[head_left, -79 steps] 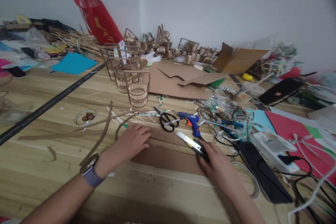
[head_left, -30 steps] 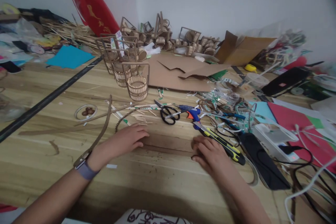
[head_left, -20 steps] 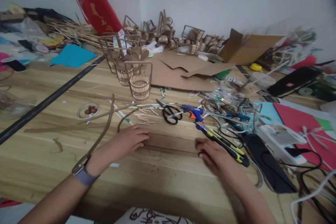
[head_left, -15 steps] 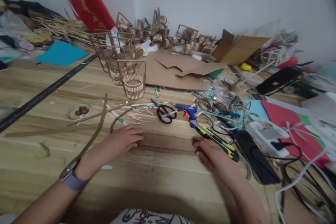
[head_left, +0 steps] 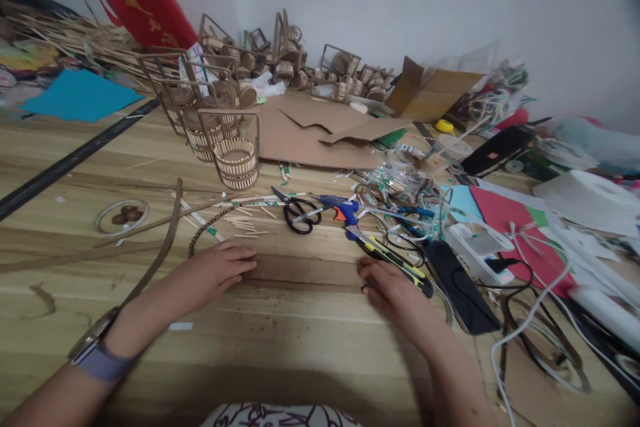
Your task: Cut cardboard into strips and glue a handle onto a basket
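A flat brown strip (head_left: 307, 271) lies lengthwise on the wooden table between my hands. Over its left end rests my left hand (head_left: 220, 268), fingers together and closed on it; a watch sits on that wrist. My right hand (head_left: 390, 283) has bent fingers at the strip's right end, with the thumb side low against the table. Beyond the strip are black-handled scissors (head_left: 303, 213), a blue glue gun (head_left: 349, 210) and a yellow-and-black utility knife (head_left: 397, 263), which lies closest to my right hand. Short light sticks (head_left: 245, 223) are scattered past my left fingers.
Small slatted buckets with tall handles (head_left: 237, 163) stand at back left, more piled by the wall. Cardboard sheets (head_left: 320, 140) lie behind the tools. A phone (head_left: 463, 287), power strip (head_left: 477, 250) and cables crowd the right. A ring with brown beads (head_left: 121, 217) is at left.
The view has turned slightly right, so everything sits further left in the picture. Both hands stay at the strip's ends, with little visible movement.
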`<action>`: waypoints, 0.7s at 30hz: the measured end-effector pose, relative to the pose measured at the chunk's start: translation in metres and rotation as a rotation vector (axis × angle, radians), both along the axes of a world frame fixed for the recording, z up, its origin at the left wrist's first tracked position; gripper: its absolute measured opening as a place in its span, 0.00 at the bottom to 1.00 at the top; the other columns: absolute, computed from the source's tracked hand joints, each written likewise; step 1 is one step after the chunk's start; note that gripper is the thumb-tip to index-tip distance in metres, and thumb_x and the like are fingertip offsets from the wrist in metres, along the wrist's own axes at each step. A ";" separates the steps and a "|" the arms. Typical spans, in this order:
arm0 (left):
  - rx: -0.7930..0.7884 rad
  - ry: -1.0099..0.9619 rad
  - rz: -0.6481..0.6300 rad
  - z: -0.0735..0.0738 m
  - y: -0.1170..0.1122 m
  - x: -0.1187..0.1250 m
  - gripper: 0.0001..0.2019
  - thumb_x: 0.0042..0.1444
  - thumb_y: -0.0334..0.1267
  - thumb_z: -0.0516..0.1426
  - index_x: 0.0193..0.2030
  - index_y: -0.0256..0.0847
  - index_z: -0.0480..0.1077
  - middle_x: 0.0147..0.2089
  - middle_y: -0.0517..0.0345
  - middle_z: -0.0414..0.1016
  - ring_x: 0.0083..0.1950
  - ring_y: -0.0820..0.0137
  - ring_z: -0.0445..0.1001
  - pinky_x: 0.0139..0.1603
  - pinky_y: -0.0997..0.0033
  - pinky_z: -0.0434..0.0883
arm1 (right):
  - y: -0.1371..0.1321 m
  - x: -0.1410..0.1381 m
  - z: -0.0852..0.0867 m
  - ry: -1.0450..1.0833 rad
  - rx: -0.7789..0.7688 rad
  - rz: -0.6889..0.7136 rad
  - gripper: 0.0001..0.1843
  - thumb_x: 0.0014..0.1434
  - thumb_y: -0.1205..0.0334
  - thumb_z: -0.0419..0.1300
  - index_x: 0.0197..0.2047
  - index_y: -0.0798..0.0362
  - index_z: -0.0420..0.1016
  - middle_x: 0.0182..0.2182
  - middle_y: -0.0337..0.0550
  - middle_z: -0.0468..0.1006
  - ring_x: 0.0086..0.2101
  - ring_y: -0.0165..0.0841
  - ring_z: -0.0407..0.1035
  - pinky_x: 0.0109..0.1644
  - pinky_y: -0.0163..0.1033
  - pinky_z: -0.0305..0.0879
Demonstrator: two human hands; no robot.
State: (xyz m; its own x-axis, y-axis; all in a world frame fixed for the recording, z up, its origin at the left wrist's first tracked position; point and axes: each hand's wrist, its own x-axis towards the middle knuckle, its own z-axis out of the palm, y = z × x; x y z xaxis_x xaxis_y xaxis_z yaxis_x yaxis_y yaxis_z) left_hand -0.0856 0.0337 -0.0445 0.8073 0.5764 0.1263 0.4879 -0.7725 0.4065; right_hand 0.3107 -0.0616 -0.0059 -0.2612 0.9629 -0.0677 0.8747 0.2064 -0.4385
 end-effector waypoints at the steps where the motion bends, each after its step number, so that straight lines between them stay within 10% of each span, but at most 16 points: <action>1: -0.010 -0.011 -0.002 0.001 0.000 0.000 0.17 0.68 0.34 0.52 0.57 0.48 0.78 0.60 0.52 0.78 0.60 0.59 0.73 0.63 0.58 0.71 | -0.001 0.001 0.000 -0.004 0.002 -0.010 0.11 0.61 0.71 0.53 0.43 0.48 0.73 0.53 0.52 0.79 0.56 0.42 0.72 0.58 0.50 0.70; 21: -0.110 0.018 0.049 0.018 -0.013 0.000 0.16 0.67 0.33 0.56 0.59 0.44 0.76 0.64 0.49 0.74 0.65 0.59 0.69 0.67 0.53 0.68 | 0.001 0.022 -0.016 -0.088 0.075 0.037 0.12 0.63 0.65 0.53 0.45 0.46 0.77 0.53 0.51 0.80 0.52 0.43 0.76 0.55 0.49 0.74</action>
